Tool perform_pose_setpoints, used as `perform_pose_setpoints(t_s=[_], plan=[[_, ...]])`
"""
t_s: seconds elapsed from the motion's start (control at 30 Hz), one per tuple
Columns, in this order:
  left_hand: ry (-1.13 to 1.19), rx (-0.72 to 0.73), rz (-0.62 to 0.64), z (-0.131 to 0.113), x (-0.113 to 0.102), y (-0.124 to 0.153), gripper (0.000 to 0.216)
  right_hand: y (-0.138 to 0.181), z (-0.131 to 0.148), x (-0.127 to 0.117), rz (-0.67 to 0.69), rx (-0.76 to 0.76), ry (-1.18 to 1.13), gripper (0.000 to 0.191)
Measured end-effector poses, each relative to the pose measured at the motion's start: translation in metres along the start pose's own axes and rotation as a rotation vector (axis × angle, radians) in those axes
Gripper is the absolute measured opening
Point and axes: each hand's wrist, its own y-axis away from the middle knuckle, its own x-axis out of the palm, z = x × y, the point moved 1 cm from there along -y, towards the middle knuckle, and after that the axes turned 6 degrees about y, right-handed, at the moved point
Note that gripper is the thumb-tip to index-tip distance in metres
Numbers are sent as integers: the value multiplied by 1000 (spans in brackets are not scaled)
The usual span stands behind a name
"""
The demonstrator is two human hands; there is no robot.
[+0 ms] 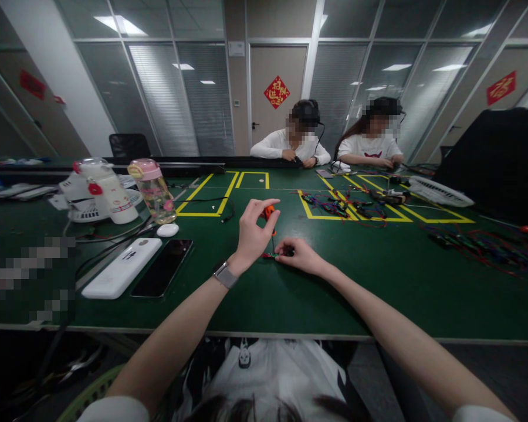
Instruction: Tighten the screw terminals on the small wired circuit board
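Two hands at work on a small circuit board [270, 256], seen from the head camera. The board lies on the green table [255, 310], in front of the person and between the two hands: below the left and against the fingertips of the right. A screwdriver [269, 210] with an orange handle stands nearly upright over it, its thin shaft running down to the board; whether the tip sits in a screw is too small to tell.

The left hand [254, 230] is raised above the table, thumb and index finger curved into a partly closed ring about the orange handle; the grip is loose, and the other fingers are largely hidden. A watch [224, 274] encircles its wrist. The right hand [300, 255] rests low, thumb and forefinger drawn together on the board's right end. A dark piece [289, 251] shows beneath its curled fingers; its nature cannot be made out.

To the left of the hands, a phone [162, 268] lies beside a white power bank [122, 268], with a small white case [168, 230] just beyond. To the right and farther back, tangled wires [325, 204] lie across yellow tape [381, 219]. Two people sit at the far side.
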Motion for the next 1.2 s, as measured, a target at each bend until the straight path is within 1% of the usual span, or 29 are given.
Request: perform_pose_setpoints(t_s=[0.07, 0.13, 0.27, 0.37, 0.43, 0.57, 0.63, 0.73, 0.83, 0.9, 0.97, 1.1, 1.2], plan=[[-48, 7, -13, -1, -1, 0, 18, 0, 0, 0, -2, -3, 4, 11], [-50, 0, 10, 0, -2, -1, 22, 0, 0, 0, 0, -6, 8, 11], [81, -37, 91, 3, 0, 0, 33, 0, 1, 0, 5, -2, 11, 12], [173, -63, 108, 3, 1, 0, 32, 0, 1, 0, 9, 0, 7, 12], [143, -40, 83, 1, 1, -1, 28, 0, 1, 0, 8, 2, 5, 12], [-33, 33, -21, -3, -2, -2, 13, 0, 2, -1, 4, -1, 1, 12], [-61, 49, -38, -4, -3, -2, 12, 0, 2, -1, 3, -4, -2, 12], [-14, 44, 25, -2, -2, -1, 20, 0, 1, -1, 5, -5, -5, 12], [121, -22, 128, 3, 2, 1, 35, 0, 1, -1, 11, -5, -4, 12], [180, -60, 158, 6, 3, 1, 37, 0, 1, -1, 12, -6, -1, 13], [139, -52, 129, 6, 2, 0, 33, 0, 2, -1, 7, -7, 5, 13], [-27, 10, 35, 4, -2, -2, 19, 0, 2, -1, 2, 1, 7, 12], [-11, -17, 59, 3, -3, -2, 21, 0, 1, -1, 6, -1, 5, 11]])
